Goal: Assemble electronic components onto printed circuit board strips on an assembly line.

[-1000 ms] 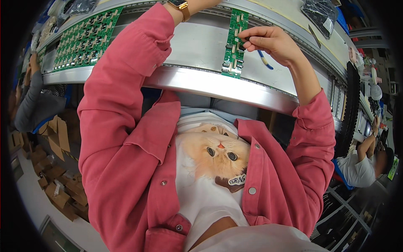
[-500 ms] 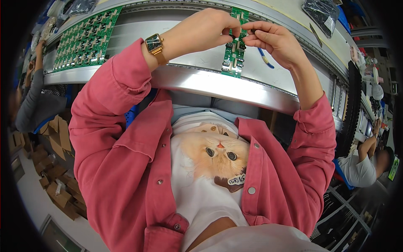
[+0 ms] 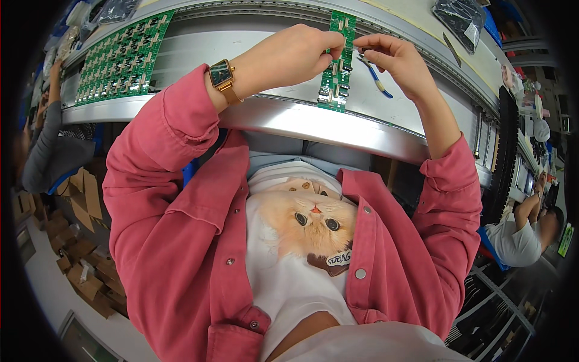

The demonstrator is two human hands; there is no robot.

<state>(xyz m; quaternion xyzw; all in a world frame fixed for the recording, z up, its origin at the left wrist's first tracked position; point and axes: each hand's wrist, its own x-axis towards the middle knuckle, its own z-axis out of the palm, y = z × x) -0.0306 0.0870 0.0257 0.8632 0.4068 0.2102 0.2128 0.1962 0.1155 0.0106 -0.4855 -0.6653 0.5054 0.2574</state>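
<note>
A narrow green circuit board (image 3: 336, 90) with small black and pale parts lies across the metal rails in front of me. My left hand (image 3: 307, 53) is closed over its left edge, thumb and forefinger pinched together; what they hold, if anything, is hidden. At the board's right side, my right hand (image 3: 395, 60) pinches a small dark component (image 3: 362, 51), too small to name more exactly. A hand tool with blue and yellow handles (image 3: 377, 80) rests on the pale surface below the right fingers.
A large panel of green circuit boards (image 3: 123, 57) sits at the left between the rails. The metal front rail (image 3: 301, 117) runs before me. Tweezers-like dark tool (image 3: 452, 49) and a plastic bag (image 3: 461, 23) lie at the back right. Other people sit at both sides.
My left hand has shifted slightly down the board. My right hand has moved a little right and down, and more of the blue-and-yellow-handled tool shows.
</note>
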